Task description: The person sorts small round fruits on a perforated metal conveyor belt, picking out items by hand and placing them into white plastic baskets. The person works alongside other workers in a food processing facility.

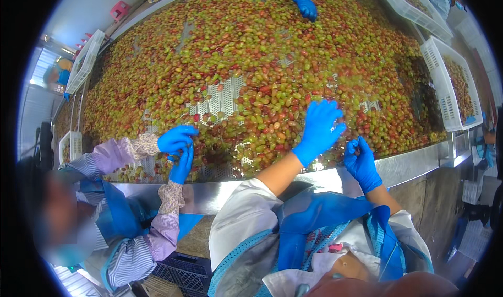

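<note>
Many small oval green and red fruits, which look like grapes [271, 120], lie wet over a wide perforated belt [220, 100] inside a metal-rimmed table. My left hand [322, 132], in a blue glove, is spread palm down just above the fruits near the front rim, with nothing visible in it. Close by on its right, my right hand [362, 161], also blue-gloved, is raised at the metal rim [412, 169]. Its fingers are curled towards the thumb; whether something small is pinched there cannot be made out.
At my left a co-worker's blue-gloved hands [178, 151] meet over the fruits. Another person's gloved hand [305, 7] reaches in from the far side. White plastic crates [444, 88] stand along the right edge, others at the left [87, 61]. A dark blue crate [184, 273] is below.
</note>
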{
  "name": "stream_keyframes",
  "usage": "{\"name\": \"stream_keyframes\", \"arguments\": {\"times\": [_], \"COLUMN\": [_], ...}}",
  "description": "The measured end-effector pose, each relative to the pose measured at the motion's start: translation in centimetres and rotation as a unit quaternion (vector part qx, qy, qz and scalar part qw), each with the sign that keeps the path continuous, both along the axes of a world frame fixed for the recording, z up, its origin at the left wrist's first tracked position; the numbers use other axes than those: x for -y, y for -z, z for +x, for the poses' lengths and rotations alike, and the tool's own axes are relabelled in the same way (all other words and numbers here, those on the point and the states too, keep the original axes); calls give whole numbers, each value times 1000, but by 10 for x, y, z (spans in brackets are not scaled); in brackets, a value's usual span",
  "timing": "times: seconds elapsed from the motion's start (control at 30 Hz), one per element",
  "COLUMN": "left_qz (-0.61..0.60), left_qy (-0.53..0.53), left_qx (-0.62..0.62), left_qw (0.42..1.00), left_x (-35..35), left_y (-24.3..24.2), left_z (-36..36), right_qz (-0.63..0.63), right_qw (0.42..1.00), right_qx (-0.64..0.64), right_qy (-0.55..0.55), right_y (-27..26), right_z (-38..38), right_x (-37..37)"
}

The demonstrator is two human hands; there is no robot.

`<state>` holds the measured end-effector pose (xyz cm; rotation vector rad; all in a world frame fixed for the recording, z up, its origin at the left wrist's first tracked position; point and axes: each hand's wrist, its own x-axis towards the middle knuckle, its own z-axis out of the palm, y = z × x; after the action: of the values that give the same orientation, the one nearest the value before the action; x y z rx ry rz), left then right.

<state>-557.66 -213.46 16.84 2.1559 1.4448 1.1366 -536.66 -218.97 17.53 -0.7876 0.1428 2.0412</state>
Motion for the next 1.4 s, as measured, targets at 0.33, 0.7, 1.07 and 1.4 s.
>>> {"name": "stream_keyframes", "arguments": {"times": [0.33,0.7,1.07,1.4], "left_qz": [-113,-50,0,-332], "left_qy": [-180,-308,-381,-383], "left_qx": [-228,71,-180,-301], "left_qw": [950,947,907,808], "left_x": [47,48,-72,-77], "left_y": [35,23,74,75], "left_z": [-114,-208,-399,-404], "right_qz": [-21,-1,-3,-25], "right_qw": [979,979,966,984], "right_qx": [161,162,225,100], "right_qy": [-120,-126,-129,-146], "right_y": [17,30,30,48], "right_z": [-11,-39,-66,-70], "right_x": [35,46,59,61]}}
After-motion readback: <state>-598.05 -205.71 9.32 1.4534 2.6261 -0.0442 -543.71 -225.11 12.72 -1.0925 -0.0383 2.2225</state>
